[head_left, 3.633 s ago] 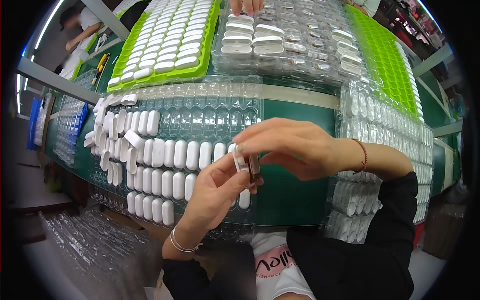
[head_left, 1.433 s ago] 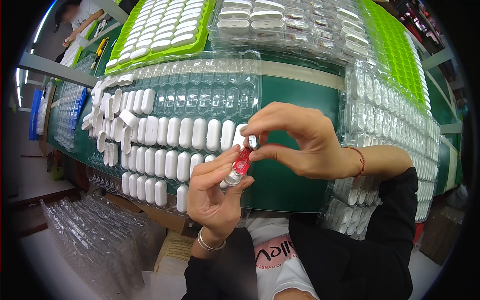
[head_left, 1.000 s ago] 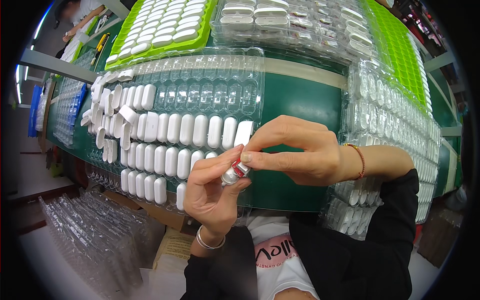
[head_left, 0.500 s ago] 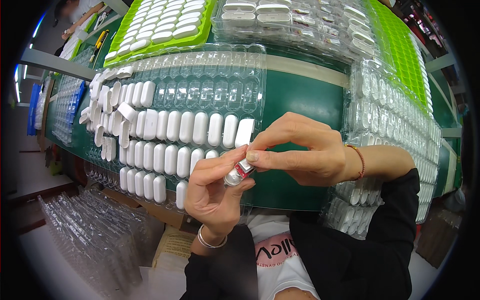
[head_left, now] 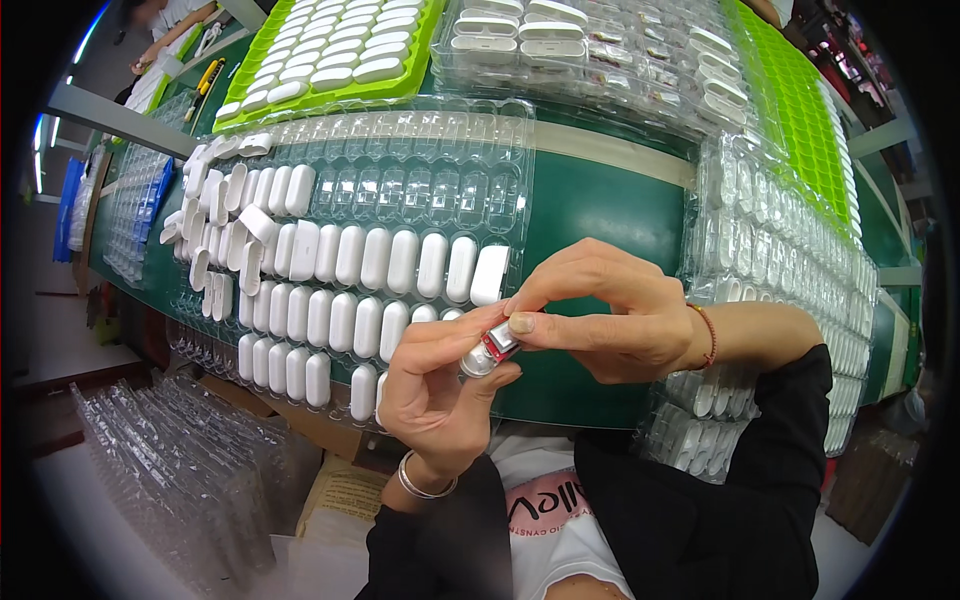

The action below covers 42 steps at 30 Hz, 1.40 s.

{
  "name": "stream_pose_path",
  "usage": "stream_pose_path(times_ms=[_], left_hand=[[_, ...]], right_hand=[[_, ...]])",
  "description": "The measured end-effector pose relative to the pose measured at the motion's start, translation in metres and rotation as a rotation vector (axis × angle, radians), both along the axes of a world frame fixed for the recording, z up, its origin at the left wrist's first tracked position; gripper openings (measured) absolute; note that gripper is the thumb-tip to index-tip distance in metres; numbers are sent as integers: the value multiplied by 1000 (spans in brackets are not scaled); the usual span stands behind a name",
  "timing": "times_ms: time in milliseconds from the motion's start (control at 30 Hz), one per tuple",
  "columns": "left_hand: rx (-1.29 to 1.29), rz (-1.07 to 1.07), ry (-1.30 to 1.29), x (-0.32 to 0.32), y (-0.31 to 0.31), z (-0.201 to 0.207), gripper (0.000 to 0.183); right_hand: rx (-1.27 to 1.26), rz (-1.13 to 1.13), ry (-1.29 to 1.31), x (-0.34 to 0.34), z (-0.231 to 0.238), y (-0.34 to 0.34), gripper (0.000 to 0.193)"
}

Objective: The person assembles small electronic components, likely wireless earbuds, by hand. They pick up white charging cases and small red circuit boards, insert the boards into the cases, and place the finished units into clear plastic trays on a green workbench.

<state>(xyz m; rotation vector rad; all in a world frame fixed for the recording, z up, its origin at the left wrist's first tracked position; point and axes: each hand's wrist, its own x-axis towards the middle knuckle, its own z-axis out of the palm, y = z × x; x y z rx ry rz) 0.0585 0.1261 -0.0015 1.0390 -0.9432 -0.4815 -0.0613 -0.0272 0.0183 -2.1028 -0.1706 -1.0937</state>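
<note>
Between my two hands is a small white earbud-case inner part with a red circuit board and a silvery block on it. My left hand is closed round its lower left end, thumb below and fingers above. The thumb and fingertips of my right hand pinch its upper right end, covering much of that side. Just beyond my hands lies a clear blister tray with rows of white oval case shells. One squarer white shell sits at a row's right end, near my right fingertips.
A green tray of white shells is at the back left. Stacked clear trays with case parts stand at the back, more clear trays at the right. Piled empty clear trays stand low left. Another person's arm shows far left.
Both hands, still gripping the part, appear slightly lower and to the right in the picture. The view itself has shifted a little, and the grip looks the same.
</note>
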Motion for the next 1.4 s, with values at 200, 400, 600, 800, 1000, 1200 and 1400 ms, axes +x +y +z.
stream_pose_path(times_ms=[200,400,600,800,1000,1200,1400], left_hand=[[-16,1,1,0,1,-1,37],[-93,-2,124,2,4,-6,37],[-134,-16,92,8,4,-10,34],[-9,-111,363,6,5,13,56],[228,-134,211,13,17,21,48],[260,-47,122,10,17,20,44],[307,-3,5,14,17,12,40]], right_hand=[[-79,-4,30,-1,3,0,39],[-77,75,-28,7,4,-2,37],[121,107,46,3,9,3,39],[26,72,11,5,7,0,41],[-111,35,-92,8,2,-3,38],[-310,82,-22,1,9,-8,26],[-258,5,-104,7,-6,-3,32]])
